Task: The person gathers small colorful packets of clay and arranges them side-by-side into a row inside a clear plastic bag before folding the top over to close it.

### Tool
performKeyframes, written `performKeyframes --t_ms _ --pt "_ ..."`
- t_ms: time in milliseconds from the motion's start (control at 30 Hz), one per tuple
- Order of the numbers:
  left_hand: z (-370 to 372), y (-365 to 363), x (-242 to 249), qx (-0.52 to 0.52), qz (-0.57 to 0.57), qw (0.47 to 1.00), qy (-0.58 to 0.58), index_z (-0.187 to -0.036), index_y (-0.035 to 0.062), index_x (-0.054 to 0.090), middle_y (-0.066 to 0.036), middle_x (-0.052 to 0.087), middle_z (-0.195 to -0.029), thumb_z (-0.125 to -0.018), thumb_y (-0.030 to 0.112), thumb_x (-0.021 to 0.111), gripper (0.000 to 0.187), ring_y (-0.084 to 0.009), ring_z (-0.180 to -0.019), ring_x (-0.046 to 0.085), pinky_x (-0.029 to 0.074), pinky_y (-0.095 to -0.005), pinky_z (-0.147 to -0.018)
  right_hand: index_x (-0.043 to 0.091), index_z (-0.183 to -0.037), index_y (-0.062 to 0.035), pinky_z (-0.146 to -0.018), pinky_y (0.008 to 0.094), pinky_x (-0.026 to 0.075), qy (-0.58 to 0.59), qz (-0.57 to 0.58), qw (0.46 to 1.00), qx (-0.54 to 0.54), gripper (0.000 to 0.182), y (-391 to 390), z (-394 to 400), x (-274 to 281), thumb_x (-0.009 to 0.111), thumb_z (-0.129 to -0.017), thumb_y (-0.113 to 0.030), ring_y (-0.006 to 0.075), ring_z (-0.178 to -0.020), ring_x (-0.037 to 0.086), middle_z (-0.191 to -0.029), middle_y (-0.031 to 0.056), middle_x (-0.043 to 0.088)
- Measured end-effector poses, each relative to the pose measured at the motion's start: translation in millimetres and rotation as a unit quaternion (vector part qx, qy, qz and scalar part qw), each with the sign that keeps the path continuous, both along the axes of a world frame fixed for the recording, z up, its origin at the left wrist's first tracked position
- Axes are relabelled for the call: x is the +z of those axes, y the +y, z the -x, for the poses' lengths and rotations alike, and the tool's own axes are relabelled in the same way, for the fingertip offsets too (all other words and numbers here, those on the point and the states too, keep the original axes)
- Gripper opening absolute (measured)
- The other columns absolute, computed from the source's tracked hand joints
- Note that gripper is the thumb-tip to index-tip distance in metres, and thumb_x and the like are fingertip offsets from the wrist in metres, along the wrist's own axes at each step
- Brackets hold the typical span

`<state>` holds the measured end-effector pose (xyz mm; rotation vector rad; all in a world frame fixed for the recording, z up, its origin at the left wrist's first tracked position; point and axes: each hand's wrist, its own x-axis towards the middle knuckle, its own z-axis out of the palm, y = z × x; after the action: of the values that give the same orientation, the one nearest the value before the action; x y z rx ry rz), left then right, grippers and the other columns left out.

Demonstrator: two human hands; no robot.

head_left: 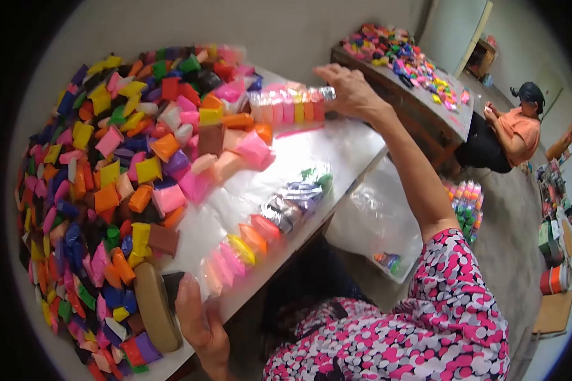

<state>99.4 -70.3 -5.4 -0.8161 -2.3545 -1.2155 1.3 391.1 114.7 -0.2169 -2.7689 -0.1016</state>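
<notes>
While your hands are working at opposite ends of the tabletop (pixel 337 152), you are reaching your right hand (pixel 349 92) out toward one o'clock, its fingers closing on the far end of a clear tube of coloured packets (pixel 289 105) lying at twelve o'clock. Your left hand (pixel 197 317) is resting at seven o'clock, fingers curled against a dark block (pixel 171 282) just beside a tan oval pad (pixel 154 306); whether it is gripping the block cannot be told. A second filled strip of packets (pixel 267 225) is lying diagonally across the bare white surface between the two hands. Loose clay packets (pixel 108 178) are heaping up from eight to eleven o'clock. For a clean lift, you are probably best keeping the tube level and gripping its end firmly, so the row inside is not sliding out, and steering clear of the pile's edge. At two o'clock, well apart, a seated person (pixel 511 133) is working beside another table of packets (pixel 407 60).
</notes>
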Motion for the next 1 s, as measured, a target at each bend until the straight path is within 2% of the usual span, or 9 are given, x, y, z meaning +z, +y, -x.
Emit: performKeyframes --t_ms 167,233,300,433,500,533,633,833,1000 --pt "2.8 -1.1 9.9 -0.019 0.066 0.997 0.046 -0.133 0.0000 0.054 -0.024 0.048 -0.141 -0.088 -0.010 0.046 0.047 -0.0419 -0.131 0.046 0.038 -0.0467 -0.106 0.051 -0.135 -0.0079 -0.081 0.0340 0.056 0.190 0.154 0.944 0.223 0.060 -26.2 -80.4 -55.0 0.071 -0.079 -0.002 0.0204 -0.094 0.068 -0.125 0.0090 0.062" --pt "11.4 -4.2 0.3 -0.074 0.062 0.987 0.125 -0.138 0.0040 0.052 -0.019 0.047 -0.144 -0.098 0.002 0.044 0.040 -0.0392 -0.136 0.040 0.032 -0.0467 -0.112 0.051 -0.133 -0.0042 -0.078 0.0296 0.056 0.168 0.401 0.883 0.178 0.053 -57.6 -120.1 -73.1 0.063 -0.082 0.003 0.0164 -0.095 0.067 -0.119 0.0104 0.064" --pt "-2.6 8.2 17.2 0.011 0.126 0.986 0.113 -0.128 -0.0051 0.058 -0.023 0.052 -0.137 -0.102 0.011 0.045 0.033 -0.0395 -0.126 0.051 0.039 -0.0463 -0.106 0.052 -0.131 -0.0014 -0.072 0.0269 0.056 0.211 0.584 0.775 0.117 0.048 -90.7 -141.3 -90.0 0.052 -0.083 0.007 0.0159 -0.094 0.066 -0.116 0.0135 0.065" --pt "9.2 -4.7 24.8 -0.043 0.254 0.928 0.269 -0.137 0.0076 0.053 -0.018 0.049 -0.143 -0.103 0.012 0.044 0.035 -0.0403 -0.131 0.047 0.037 -0.0501 -0.109 0.055 -0.121 0.0029 -0.074 0.0333 0.053 0.391 0.567 0.720 0.089 0.044 -134.3 -145.9 -121.3 0.044 -0.079 0.008 0.0233 -0.092 0.068 -0.104 0.0199 0.067" --pt "11.6 -6.3 24.7 -0.020 0.267 0.917 0.297 -0.136 0.0065 0.054 -0.017 0.052 -0.140 -0.103 0.013 0.045 0.034 -0.0388 -0.128 0.050 0.040 -0.0507 -0.108 0.052 -0.131 -0.0008 -0.069 0.0234 0.050 0.429 0.494 0.751 0.088 0.051 -144.6 -140.4 -132.9 0.045 -0.081 0.010 0.0137 -0.092 0.064 -0.106 0.0113 0.068" --pt "2.7 12.3 37.2 -0.022 0.198 0.934 0.297 -0.123 0.0127 0.068 -0.024 0.052 -0.136 -0.093 0.011 0.065 0.030 -0.0419 -0.121 0.055 0.053 -0.0427 -0.091 0.057 -0.126 -0.0018 -0.073 0.0292 0.052 0.463 0.428 0.772 0.082 0.050 -146.3 -137.1 -130.5 0.052 -0.077 0.009 0.0194 -0.091 0.066 -0.103 0.0132 0.068" --pt "3.3 12.0 35.0 0.001 0.197 0.928 0.315 -0.122 0.0081 0.068 -0.021 0.061 -0.128 -0.093 0.012 0.066 0.029 -0.0406 -0.117 0.058 0.053 -0.0441 -0.090 0.063 -0.117 -0.0024 -0.079 0.0368 0.052 0.490 0.339 0.793 0.123 0.043 -138.7 -124.9 -136.4 0.058 -0.075 0.007 0.0285 -0.093 0.065 -0.104 0.0148 0.068" --pt "37.4 -13.6 25.0 -0.100 0.277 0.869 0.397 -0.134 0.0042 0.056 -0.016 0.056 -0.135 -0.103 0.013 0.047 0.034 -0.0360 -0.128 0.051 0.043 -0.0488 -0.106 0.069 -0.100 -0.0086 -0.077 0.0387 0.054 0.485 0.261 0.826 0.122 0.027 -127.5 -116.1 -148.3 0.072 -0.074 -0.006 0.0278 -0.092 0.065 -0.097 0.0082 0.069" --pt "15.5 -13.9 31.3 -0.060 0.301 0.905 0.295 -0.133 0.0029 0.057 -0.014 0.058 -0.135 -0.103 0.010 0.044 0.033 -0.0317 -0.127 0.052 0.041 -0.0413 -0.108 0.071 -0.090 -0.0125 -0.071 0.0354 0.055 0.488 0.179 0.843 0.136 0.017 -111.6 -131.6 -143.4 0.075 -0.074 -0.014 0.0247 -0.092 0.065 -0.098 0.0041 0.069"
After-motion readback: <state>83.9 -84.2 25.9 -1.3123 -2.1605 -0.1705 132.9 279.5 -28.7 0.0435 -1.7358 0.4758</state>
